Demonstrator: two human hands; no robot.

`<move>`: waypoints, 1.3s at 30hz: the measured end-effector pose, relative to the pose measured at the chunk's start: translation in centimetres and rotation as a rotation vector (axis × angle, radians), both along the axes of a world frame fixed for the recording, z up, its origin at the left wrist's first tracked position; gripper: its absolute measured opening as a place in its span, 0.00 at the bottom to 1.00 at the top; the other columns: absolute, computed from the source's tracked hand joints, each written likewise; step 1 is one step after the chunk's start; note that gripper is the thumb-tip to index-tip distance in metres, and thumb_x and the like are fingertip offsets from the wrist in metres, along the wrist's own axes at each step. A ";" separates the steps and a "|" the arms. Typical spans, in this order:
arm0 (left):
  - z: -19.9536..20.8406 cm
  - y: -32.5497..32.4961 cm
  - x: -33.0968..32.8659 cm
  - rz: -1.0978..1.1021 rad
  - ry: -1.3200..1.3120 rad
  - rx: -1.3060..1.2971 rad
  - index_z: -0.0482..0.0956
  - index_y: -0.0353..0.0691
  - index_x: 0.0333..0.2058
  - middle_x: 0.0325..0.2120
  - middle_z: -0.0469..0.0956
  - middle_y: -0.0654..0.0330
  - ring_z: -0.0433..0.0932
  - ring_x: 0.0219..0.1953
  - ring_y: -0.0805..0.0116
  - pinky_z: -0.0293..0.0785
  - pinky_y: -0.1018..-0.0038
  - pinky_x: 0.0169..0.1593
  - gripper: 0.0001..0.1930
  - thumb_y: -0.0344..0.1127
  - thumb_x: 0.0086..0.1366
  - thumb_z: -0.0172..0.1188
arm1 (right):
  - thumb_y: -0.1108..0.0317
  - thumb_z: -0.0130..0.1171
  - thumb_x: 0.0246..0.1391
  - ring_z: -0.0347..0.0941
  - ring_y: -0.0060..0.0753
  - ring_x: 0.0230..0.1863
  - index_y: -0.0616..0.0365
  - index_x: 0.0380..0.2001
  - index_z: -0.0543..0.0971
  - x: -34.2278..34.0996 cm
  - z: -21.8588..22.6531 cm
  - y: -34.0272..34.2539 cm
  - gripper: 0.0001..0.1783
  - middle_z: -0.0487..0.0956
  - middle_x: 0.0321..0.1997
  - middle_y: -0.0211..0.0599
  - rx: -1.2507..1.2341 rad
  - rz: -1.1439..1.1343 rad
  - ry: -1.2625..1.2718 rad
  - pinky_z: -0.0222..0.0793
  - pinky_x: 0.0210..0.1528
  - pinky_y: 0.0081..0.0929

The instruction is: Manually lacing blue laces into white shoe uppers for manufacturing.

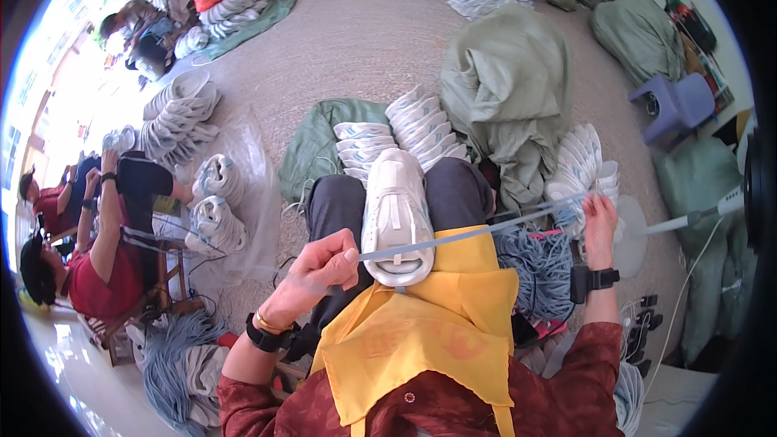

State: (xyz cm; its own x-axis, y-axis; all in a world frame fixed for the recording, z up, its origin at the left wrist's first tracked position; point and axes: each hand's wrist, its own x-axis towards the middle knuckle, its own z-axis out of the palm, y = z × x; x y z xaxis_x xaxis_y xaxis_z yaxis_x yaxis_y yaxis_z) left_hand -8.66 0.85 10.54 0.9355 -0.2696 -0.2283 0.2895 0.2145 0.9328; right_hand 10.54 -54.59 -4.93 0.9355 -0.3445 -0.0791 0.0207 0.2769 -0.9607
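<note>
A white sneaker rests upright between my knees, its toe pointing away and its heel opening toward me. A flat grey-blue shoelace stretches taut across the heel end of it. My left hand is closed in a pinch on one end, just left of the shoe. My right hand pinches the lace farther out on the right. Over my lap lies a yellow apron. A bundle of grey-blue shoelaces hangs beside my right thigh, below the stretched lace.
Stacks of white shoes stand beyond my knees, near a green sack. More nested shoes are right. A purple stool stands farther right. At left, a person in red sits working by white shoes.
</note>
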 end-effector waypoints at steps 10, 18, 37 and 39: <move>0.4 1.2 0.3 -0.047 0.025 0.052 0.70 0.41 0.35 0.24 0.66 0.72 0.65 0.28 0.83 0.58 0.81 0.31 0.14 0.42 0.81 0.51 | 0.77 0.58 0.67 0.84 0.39 0.42 0.69 0.53 0.71 1.4 -8.1 -14.9 0.15 0.82 0.45 0.50 -0.255 -0.294 0.145 0.86 0.46 0.34; -0.6 -2.3 1.2 0.000 -0.112 0.302 0.74 0.34 0.36 0.25 0.70 0.70 0.68 0.29 0.83 0.65 0.78 0.32 0.10 0.34 0.77 0.57 | 0.71 0.65 0.63 0.84 0.31 0.29 0.69 0.57 0.76 2.9 -4.5 -5.2 0.22 0.84 0.43 0.45 -0.830 0.048 0.220 0.83 0.31 0.25; -3.2 -4.3 1.6 0.254 -0.478 0.708 0.74 0.35 0.35 0.23 0.73 0.59 0.73 0.21 0.66 0.68 0.71 0.26 0.08 0.27 0.66 0.66 | 0.78 0.66 0.62 0.81 0.19 0.34 0.67 0.38 0.83 -7.7 11.8 30.5 0.03 0.85 0.35 0.32 -0.502 1.117 -0.067 0.79 0.38 0.20; -4.7 -4.2 2.6 0.449 -0.608 0.909 0.71 0.35 0.36 0.24 0.69 0.60 0.69 0.21 0.69 0.66 0.73 0.26 0.10 0.27 0.65 0.67 | 0.77 0.68 0.59 0.80 0.17 0.31 0.66 0.37 0.83 -7.4 11.0 31.4 0.04 0.84 0.33 0.31 -0.591 1.029 -0.163 0.77 0.35 0.21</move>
State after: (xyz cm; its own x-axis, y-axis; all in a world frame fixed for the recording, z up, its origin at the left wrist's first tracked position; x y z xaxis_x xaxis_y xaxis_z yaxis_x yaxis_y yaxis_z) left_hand -6.02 -3.30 5.83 0.9261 0.1432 0.3490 -0.1868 -0.6295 0.7542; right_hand 3.14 -23.15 6.07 0.7779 0.6282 -0.0156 0.1817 -0.2487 -0.9514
